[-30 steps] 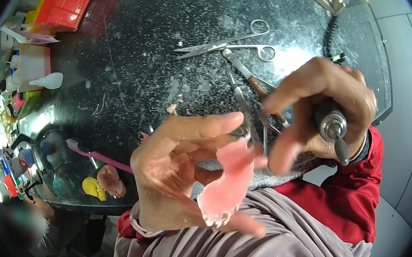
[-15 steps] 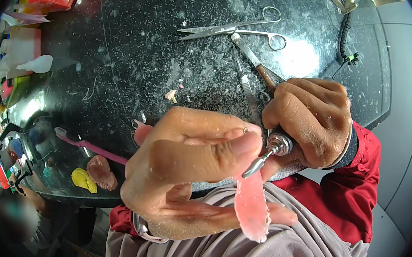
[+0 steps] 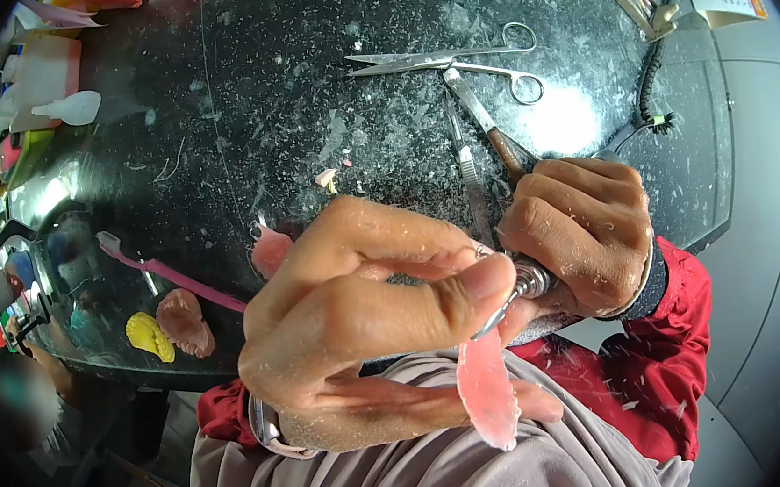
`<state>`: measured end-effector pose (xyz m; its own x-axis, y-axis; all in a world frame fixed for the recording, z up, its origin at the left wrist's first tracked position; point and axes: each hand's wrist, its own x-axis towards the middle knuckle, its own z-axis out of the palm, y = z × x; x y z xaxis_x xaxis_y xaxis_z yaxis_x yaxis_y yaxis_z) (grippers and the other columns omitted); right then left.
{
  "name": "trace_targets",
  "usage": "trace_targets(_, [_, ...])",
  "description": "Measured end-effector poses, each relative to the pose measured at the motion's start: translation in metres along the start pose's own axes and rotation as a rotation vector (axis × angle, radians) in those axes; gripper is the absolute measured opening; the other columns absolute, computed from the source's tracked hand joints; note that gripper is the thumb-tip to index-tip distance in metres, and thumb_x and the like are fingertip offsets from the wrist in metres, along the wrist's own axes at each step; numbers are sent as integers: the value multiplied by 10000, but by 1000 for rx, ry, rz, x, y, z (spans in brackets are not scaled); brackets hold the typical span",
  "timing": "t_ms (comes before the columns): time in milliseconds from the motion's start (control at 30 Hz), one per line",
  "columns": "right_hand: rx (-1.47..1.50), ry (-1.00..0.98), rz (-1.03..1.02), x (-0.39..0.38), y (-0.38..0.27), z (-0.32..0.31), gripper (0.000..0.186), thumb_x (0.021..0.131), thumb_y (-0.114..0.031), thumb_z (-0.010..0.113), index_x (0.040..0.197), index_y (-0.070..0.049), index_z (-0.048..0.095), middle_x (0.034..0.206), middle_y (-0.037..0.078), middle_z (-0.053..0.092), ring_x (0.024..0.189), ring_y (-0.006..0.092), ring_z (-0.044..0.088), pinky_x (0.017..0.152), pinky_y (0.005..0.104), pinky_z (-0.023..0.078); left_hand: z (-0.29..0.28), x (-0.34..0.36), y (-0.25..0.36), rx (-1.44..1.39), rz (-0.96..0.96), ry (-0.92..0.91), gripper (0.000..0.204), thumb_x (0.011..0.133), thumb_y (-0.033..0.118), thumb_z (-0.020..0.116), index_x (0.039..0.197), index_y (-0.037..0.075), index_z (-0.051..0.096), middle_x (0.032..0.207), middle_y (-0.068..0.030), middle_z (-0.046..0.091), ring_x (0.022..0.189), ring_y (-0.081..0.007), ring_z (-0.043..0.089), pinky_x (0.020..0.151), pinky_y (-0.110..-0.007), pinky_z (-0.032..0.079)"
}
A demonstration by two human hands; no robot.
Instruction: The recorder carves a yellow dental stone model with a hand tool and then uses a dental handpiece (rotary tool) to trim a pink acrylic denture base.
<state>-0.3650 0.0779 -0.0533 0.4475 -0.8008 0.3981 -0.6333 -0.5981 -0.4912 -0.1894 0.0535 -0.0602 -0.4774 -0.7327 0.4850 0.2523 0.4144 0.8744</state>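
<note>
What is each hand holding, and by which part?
Left hand pinches the pink denture plate by its upper edge; right hand grips the rotary handpiece around its body near the metal nose.

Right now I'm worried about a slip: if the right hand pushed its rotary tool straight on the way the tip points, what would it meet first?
Most likely the pink acrylic piece in the left hand; the right hand aims the tool tip there, the left thumb close beside, though depth is unclear.

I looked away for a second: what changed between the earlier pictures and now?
The right hand brought the rotary handpiece in, tip now at the pink acrylic plate, which the left hand turned edge-on. Scissors and knives stayed on the bench.
</note>
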Motion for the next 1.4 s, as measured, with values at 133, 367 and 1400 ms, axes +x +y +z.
trace_targets(133, [-7, 4, -32, 0, 1, -1, 441, 542, -463, 628, 644, -64, 472, 596, 39, 479, 458, 153, 490, 378, 241, 398, -1, -1, 1, -3, -14, -30, 806, 316, 126, 858, 981, 20, 415, 889, -166, 444, 642, -136, 550, 526, -212, 524])
trace_targets(367, [19, 2, -84, 4, -1, -5, 474, 551, -498, 613, 629, -54, 464, 567, 40, 470, 452, 161, 499, 374, 241, 395, -1, 3, 7, 20, 1, 13, 862, 342, 173, 853, 1047, 16, 384, 916, -176, 449, 671, -121, 548, 501, -168, 506])
trace_targets(1400, [23, -107, 22, 7, -4, -1, 403, 568, -394, 651, 680, -49, 475, 639, 55, 511, 512, 178, 550, 427, 258, 451, 1, 0, 3, 158, 65, 164, 451, 425, 131, 801, 801, 51, 566, 864, -145, 523, 597, -92, 518, 542, -151, 477])
